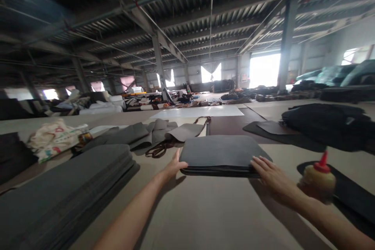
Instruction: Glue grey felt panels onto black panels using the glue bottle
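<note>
A small stack of dark grey flat panels (pixel 219 150) lies on the table in front of me, its layers showing along the near edge. At the stack's left near corner is my left hand (pixel 175 165), thumb over the top edge and fingers along the side. My right hand (pixel 268 170) grips the right near corner, with its fingers over the top and the thumb hidden. Just right of my right wrist stands a bottle with a red nozzle (pixel 318 181), partly filled with a yellowish-brown substance.
A tall pile of grey panels (pixel 73 187) takes up the left side. Beyond it lie loose grey pieces (pixel 129 134), brown straps (pixel 158 149) and a printed cloth bag (pixel 57 138). Black material (pixel 325 123) is heaped at the right. Curved dark pieces (pixel 351 191) lie beside the bottle.
</note>
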`<state>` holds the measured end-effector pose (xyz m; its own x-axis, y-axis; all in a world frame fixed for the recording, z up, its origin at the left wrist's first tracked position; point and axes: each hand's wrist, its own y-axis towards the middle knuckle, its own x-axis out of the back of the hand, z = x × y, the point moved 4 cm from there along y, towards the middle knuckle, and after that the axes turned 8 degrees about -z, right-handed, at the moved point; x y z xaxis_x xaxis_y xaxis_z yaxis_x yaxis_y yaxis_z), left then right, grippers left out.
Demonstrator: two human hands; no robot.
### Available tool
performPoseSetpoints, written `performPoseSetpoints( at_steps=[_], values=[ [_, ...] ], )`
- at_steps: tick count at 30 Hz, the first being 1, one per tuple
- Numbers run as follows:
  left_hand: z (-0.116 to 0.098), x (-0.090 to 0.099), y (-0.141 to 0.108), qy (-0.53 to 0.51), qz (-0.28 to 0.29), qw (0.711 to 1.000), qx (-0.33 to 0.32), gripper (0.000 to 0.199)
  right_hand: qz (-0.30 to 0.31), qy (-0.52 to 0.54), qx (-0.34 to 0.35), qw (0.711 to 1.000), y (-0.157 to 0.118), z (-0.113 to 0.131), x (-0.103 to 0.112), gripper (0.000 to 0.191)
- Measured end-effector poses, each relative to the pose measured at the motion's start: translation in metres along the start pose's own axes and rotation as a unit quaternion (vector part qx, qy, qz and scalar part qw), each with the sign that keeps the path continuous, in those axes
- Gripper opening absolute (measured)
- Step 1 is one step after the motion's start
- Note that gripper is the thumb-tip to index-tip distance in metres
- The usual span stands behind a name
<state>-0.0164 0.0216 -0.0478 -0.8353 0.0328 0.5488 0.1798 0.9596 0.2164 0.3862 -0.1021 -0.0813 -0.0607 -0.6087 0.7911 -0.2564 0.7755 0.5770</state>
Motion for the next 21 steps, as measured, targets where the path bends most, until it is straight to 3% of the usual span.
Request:
performPoseSetpoints(
  at_steps=[5, 9, 14, 18, 20, 21],
  values=[
    [0.003, -0.021, -0.015, -0.124, -0.025, 0.986, 0.109, 0.089, -0.031, 0.117, 0.08, 0.989, -0.051, 0.03, 0.045, 0.065],
    [-0.016, -0.016, -0.028, -0.138, -0.062, 0.977, 0.148, 0.104, -0.023, 0.174, 0.018, 0.984, -0.103, 0.022, 0.096, 0.049],
    [-0.037, -0.001, -0.07, -0.052, -0.097, 0.985, 0.135, 0.112, -0.012, 0.204, -0.206, 0.957, -0.191, -0.034, 0.16, 0.04],
    [-0.019, -0.007, -0.124, -0.019, -0.081, 0.988, 0.127, 0.101, -0.054, 0.183, -0.454, 0.871, -0.269, -0.084, 0.202, 0.043],
    [-0.008, -0.025, -0.158, -0.035, 0.025, 0.995, 0.085, 0.088, -0.077, 0.164, -0.541, 0.821, -0.297, -0.1, 0.218, 0.045],
    [-0.003, -0.035, -0.175, -0.042, 0.052, 0.996, 0.067, 0.087, -0.09, 0.157, -0.566, 0.804, -0.305, -0.105, 0.224, 0.046]
  ],
)
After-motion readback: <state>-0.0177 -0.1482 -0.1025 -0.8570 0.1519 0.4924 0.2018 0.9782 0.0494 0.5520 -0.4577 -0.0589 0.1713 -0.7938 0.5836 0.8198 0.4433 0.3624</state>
